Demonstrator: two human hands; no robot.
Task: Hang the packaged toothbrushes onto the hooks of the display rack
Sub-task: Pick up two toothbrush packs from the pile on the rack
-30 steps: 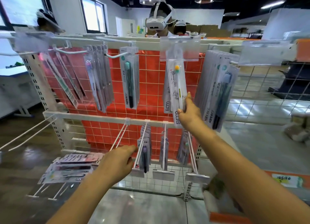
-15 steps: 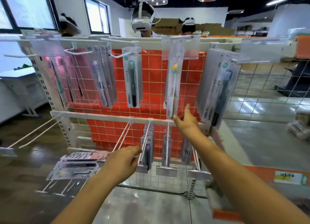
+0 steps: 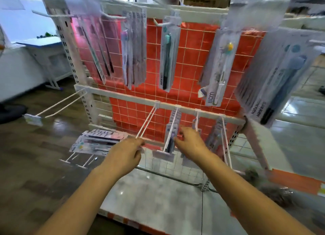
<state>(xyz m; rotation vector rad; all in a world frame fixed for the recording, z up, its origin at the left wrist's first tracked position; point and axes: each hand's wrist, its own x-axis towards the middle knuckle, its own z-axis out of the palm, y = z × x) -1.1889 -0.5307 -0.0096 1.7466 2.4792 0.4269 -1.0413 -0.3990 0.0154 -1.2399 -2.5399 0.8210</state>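
The white display rack (image 3: 123,94) has an orange grid back and two rows of hooks. Packaged toothbrushes hang along the upper row: a purple-headed group (image 3: 133,50), a teal one (image 3: 168,55), a yellow-headed one (image 3: 219,67) and a thick stack (image 3: 281,76). A loose pile of packs (image 3: 98,141) lies across low hooks at the left. My left hand (image 3: 126,153) is curled around the front end of a bare lower hook (image 3: 147,123). My right hand (image 3: 190,143) is open, its fingers next to the packs (image 3: 171,138) on the neighbouring lower hook.
A bare long hook (image 3: 58,106) sticks out at the rack's left side. More packs hang on the lower right hooks (image 3: 216,134). A white table (image 3: 44,46) stands at the left. Grey tiled shelf base (image 3: 158,190) lies below my arms.
My right hand let go of the yellow-headed pack on the upper hook and dropped to the lower row. My left hand stayed at the bare hook's end. The view moved closer.
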